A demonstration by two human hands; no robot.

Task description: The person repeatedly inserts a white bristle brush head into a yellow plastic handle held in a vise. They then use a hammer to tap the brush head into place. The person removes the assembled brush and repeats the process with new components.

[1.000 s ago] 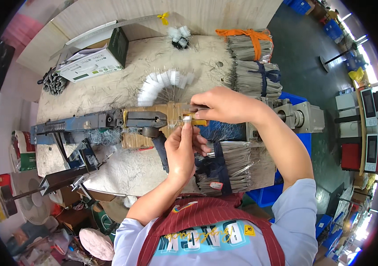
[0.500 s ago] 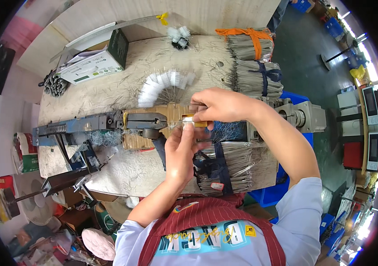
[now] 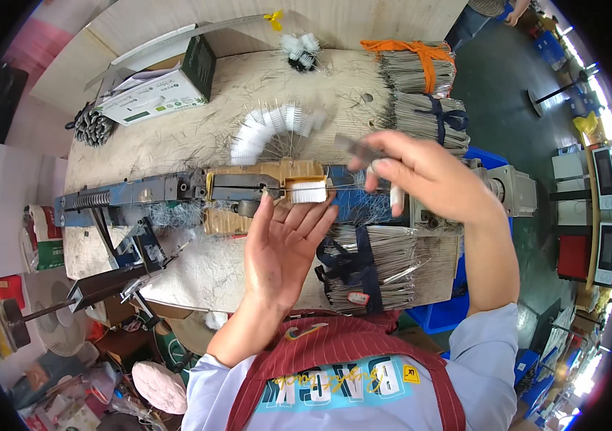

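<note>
With the left hand (image 3: 281, 244) open and empty and the right hand (image 3: 431, 176) curled around a blurred dark tool (image 3: 360, 149), the white bristles (image 3: 309, 192) at the yellow-edged slot (image 3: 305, 174) could scatter if the left nudges them.

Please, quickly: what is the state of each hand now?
Left hand: open, palm up.
Right hand: holding a dark object, blurred.

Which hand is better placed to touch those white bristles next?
Probably the left hand: it is open right beside the white bristles, while the right hand is farther off, holding a blurred grey item.
</note>
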